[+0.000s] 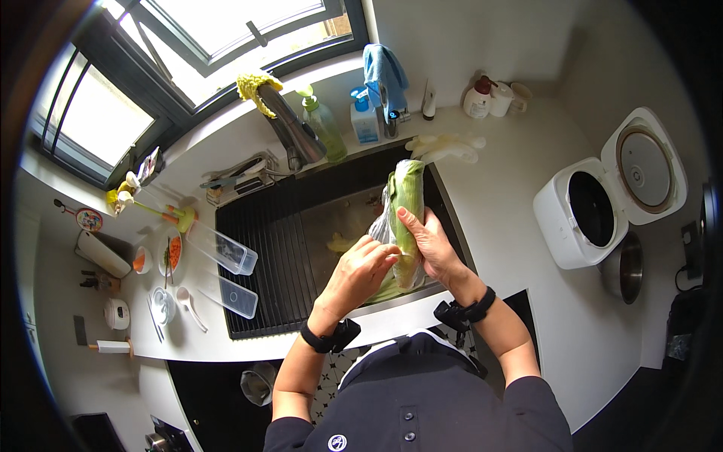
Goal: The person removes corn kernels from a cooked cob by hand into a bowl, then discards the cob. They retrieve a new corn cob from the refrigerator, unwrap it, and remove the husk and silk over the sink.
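Over the near right part of the dark sink I hold corn in its green husk, wrapped in clear plastic film. My right hand grips the corn from the right side, its thumb lying across the husk. My left hand is on the lower left, with bent fingers pinched at the film against the corn. Whether the bundle is one ear or two is hard to tell. Below the hands, more pale green husk shows at the sink's front edge.
A black roll-up drying rack covers the sink's left side; a pull-down faucet rises behind. Soap bottles and pale gloves lie beyond. At right stands an open rice cooker; at left, a clear plastic container and diced carrot.
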Motion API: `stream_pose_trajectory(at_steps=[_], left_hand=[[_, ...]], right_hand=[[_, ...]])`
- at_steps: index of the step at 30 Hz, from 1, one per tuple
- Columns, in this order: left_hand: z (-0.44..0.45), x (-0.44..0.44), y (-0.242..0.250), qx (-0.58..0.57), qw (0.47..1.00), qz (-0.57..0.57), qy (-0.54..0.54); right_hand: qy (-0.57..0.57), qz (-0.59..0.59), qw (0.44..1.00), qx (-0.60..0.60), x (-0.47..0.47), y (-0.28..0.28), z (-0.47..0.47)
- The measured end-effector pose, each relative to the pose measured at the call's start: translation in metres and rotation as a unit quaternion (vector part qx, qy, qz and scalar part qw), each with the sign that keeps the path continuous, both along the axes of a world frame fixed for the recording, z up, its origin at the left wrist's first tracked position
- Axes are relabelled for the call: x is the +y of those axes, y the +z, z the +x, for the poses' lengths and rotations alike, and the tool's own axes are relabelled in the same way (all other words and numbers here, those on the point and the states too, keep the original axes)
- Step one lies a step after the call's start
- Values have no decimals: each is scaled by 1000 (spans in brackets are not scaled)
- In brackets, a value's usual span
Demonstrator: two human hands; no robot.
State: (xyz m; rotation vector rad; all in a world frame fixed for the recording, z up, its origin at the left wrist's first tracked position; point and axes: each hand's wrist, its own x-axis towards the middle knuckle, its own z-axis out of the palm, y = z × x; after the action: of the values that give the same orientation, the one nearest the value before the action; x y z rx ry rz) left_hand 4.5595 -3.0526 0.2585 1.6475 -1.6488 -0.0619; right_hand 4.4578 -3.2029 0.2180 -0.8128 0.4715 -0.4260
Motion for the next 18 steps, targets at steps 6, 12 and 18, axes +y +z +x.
stream_pose_trajectory(at_steps=[6, 12, 18], left_hand=[[-2, 0, -1, -72, 996, -44, 12], [0, 4, -3, -174, 982, -65, 16], [-11, -7, -10, 35, 993, -100, 46]], right_hand=[[32, -4, 999, -7, -4, -3, 1], [80, 37, 996, -26, 3, -2, -2], [120, 118, 985, 33, 5, -9, 0]])
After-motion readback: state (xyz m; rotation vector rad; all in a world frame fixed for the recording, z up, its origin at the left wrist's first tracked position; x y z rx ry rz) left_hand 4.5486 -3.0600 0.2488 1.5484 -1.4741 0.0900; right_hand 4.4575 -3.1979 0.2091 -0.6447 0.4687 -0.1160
